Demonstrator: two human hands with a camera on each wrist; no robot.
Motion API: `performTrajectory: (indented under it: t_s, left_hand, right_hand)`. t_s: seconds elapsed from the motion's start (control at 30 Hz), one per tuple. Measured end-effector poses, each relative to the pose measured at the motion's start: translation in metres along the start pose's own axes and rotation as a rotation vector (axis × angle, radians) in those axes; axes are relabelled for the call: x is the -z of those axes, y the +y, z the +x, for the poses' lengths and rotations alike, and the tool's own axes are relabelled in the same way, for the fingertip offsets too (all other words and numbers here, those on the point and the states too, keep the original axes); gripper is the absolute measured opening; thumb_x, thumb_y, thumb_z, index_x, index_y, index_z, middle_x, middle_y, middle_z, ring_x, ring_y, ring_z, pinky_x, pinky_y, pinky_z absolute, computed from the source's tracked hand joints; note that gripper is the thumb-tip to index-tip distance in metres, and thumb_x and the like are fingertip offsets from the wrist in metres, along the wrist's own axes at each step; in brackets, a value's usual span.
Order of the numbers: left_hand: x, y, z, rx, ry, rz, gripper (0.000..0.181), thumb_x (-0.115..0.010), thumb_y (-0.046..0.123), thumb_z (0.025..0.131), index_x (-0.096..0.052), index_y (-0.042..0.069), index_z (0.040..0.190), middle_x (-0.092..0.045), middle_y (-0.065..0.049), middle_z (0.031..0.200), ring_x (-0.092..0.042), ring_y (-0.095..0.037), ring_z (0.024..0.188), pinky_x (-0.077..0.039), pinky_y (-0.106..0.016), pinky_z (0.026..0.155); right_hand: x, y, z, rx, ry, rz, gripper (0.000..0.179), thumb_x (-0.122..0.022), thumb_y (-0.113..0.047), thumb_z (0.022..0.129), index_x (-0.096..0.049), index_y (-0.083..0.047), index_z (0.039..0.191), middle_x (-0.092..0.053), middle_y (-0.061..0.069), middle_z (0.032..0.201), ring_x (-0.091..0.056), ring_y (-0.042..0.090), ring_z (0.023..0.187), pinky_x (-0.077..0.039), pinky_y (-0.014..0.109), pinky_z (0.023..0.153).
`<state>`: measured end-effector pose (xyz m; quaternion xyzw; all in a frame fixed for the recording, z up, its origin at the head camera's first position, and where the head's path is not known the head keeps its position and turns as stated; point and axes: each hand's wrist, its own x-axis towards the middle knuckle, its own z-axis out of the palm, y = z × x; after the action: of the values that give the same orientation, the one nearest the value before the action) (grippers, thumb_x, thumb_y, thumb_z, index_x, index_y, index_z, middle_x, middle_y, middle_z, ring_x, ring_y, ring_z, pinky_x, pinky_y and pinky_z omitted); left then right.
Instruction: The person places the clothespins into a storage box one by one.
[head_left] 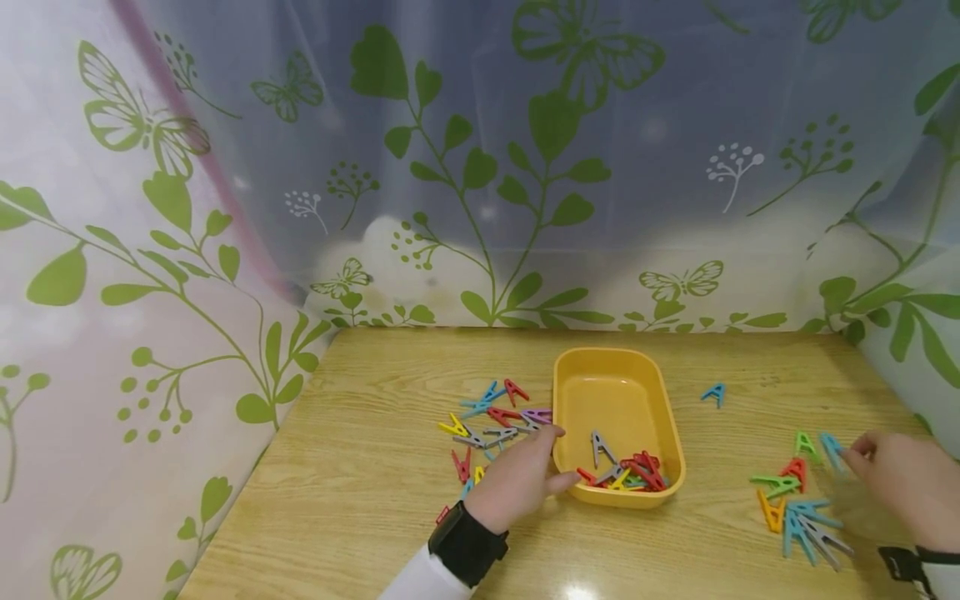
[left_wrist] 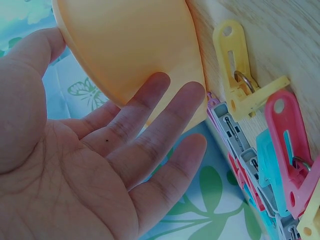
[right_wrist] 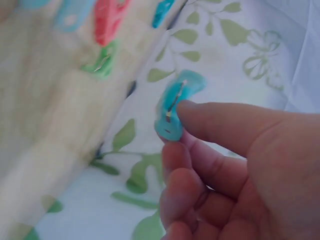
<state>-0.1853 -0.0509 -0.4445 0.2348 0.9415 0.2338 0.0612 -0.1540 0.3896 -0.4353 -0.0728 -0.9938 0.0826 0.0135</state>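
Note:
In the head view my right hand (head_left: 896,475) pinches a blue clothespin (head_left: 831,450) at the right of the table. The right wrist view shows that clothespin (right_wrist: 176,107) between thumb and index finger, its metal spring facing the camera. My left hand (head_left: 517,475) touches the near left corner of a yellow plastic bin (head_left: 670,400). In the left wrist view its fingers (left_wrist: 150,135) are nearly straight against the bin's outer wall, the thumb at the rim. Inside the bin's near end lie several clothespins (head_left: 651,471), red, grey, yellow and green.
Left of the bin spreads a loose group of mixed clothespins (head_left: 501,433), some hidden behind my left hand. Several more clothespins (head_left: 802,521) lie near my right hand. A lone blue clothespin (head_left: 716,393) sits right of the bin. Leaf-patterned curtain (head_left: 480,275) borders the wooden table (head_left: 360,467).

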Motion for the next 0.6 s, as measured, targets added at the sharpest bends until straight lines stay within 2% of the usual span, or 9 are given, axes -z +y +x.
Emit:
performTrajectory:
  t_s: [0.2, 0.4, 0.6]
  left_hand:
    - [-0.001, -0.001, 0.000, 0.001, 0.012, 0.007, 0.060, -0.070, 0.042, 0.098, -0.051, 0.010, 0.146, -0.070, -0.007, 0.128, -0.071, -0.017, 0.095, -0.056, -0.028, 0.078]
    - [-0.002, -0.003, 0.000, -0.006, 0.019, 0.016, 0.061, -0.070, 0.043, 0.098, -0.052, 0.010, 0.146, -0.070, -0.007, 0.127, -0.071, -0.017, 0.094, -0.056, -0.027, 0.077]
    - [-0.003, -0.002, 0.002, -0.019, 0.025, 0.025, 0.061, -0.071, 0.043, 0.097, -0.052, 0.010, 0.145, -0.072, -0.007, 0.123, -0.070, -0.014, 0.089, -0.055, -0.026, 0.074]
  right_hand:
    - [0.014, -0.036, 0.006, 0.141, 0.038, -0.014, 0.029, -0.062, -0.014, 0.101, -0.067, 0.012, 0.089, -0.056, -0.001, 0.057, -0.046, 0.016, 0.050, -0.035, 0.032, 0.051]
    - [0.020, -0.089, 0.008, 0.219, 0.105, 0.043, 0.023, -0.066, -0.016, 0.099, -0.069, 0.005, 0.091, -0.055, 0.000, 0.062, -0.045, 0.015, 0.051, -0.035, 0.030, 0.049]
    - [0.016, -0.139, 0.005, 0.328, 0.195, 0.081, 0.016, -0.073, -0.015, 0.095, -0.072, -0.001, 0.089, -0.061, 0.003, 0.073, -0.049, 0.013, 0.058, -0.040, 0.029, 0.051]
